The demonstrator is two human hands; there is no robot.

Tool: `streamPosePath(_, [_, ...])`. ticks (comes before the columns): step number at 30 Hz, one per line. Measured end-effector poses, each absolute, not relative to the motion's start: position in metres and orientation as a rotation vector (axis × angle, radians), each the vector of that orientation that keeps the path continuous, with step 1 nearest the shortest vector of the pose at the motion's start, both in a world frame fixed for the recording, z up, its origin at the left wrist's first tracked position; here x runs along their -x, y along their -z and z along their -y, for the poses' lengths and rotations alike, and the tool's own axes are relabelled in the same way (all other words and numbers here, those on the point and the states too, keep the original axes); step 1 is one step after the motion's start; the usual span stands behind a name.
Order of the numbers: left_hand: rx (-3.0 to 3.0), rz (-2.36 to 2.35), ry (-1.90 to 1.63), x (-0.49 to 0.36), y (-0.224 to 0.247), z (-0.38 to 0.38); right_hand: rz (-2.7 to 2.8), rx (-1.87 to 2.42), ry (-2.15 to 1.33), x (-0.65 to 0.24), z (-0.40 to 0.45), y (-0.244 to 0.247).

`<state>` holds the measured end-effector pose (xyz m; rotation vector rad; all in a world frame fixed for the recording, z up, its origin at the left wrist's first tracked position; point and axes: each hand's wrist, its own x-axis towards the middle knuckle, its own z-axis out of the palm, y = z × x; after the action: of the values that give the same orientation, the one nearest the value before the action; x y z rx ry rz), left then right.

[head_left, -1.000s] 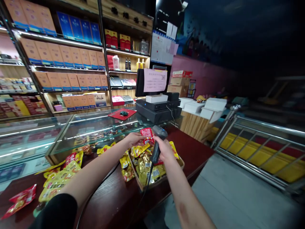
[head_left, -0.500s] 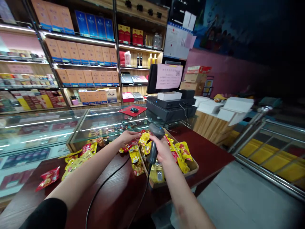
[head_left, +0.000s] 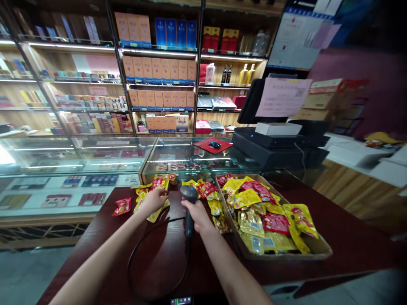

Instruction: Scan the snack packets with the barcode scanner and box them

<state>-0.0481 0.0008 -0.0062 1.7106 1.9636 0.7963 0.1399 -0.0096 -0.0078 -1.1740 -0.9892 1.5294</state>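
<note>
My right hand (head_left: 197, 215) is wrapped around the handle of a black barcode scanner (head_left: 189, 194), held upright above the dark red counter. The scanner's cable loops down across the counter top. My left hand (head_left: 154, 201) is over a loose pile of yellow and red snack packets (head_left: 160, 183) on the left. Its fingers are curled together, and what they hold, if anything, is hidden. To the right, a shallow cardboard box (head_left: 322, 253) is heaped with similar snack packets (head_left: 254, 220). More packets (head_left: 215, 207) lie against the box's left side.
A single red packet (head_left: 122, 206) lies left of the pile. Behind runs a glass display counter (head_left: 178, 148) with a mouse (head_left: 214, 145) on a red mat. A black register (head_left: 270, 148) stands at the back right. Part of a lit phone-like screen (head_left: 181, 301) shows at the bottom edge.
My left hand has moved from the packets at the box to the left pile. The scanner in my right hand has moved left, away from above the box. The view has turned left.
</note>
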Motion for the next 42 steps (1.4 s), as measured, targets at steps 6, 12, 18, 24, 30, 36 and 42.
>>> streamPosePath(6, [-1.846, -2.531, -0.416, 0.042, 0.043, 0.039, 0.953, 1.197, -1.704, -0.114, 0.015, 0.033])
streamPosePath(12, [-2.036, -2.335, -0.481, 0.011, 0.062, 0.04, 0.902, 1.215, -1.66, -0.129, 0.013, 0.038])
streamPosePath(18, [-2.072, -1.91, -0.879, -0.036, 0.069, 0.03, 0.761, 1.171, -1.586, -0.17, 0.004, 0.043])
streamPosePath(24, [-1.609, -1.769, -1.403, -0.04, 0.052, 0.019, 0.694, 1.106, -1.63, -0.197, 0.002, 0.034])
streamPosePath(30, [-1.187, -2.034, -1.382, -0.003, 0.053, 0.012, 0.703, 1.214, -1.741, -0.193, 0.007, 0.035])
streamPosePath(36, [-1.44, -2.072, -1.268, 0.009, 0.063, 0.008, 0.764, 1.143, -1.717, -0.179, 0.004, 0.044])
streamPosePath(42, [-1.574, -1.785, -1.157, 0.015, 0.037, -0.002, 0.909, 1.163, -1.578, -0.18, -0.002, 0.025])
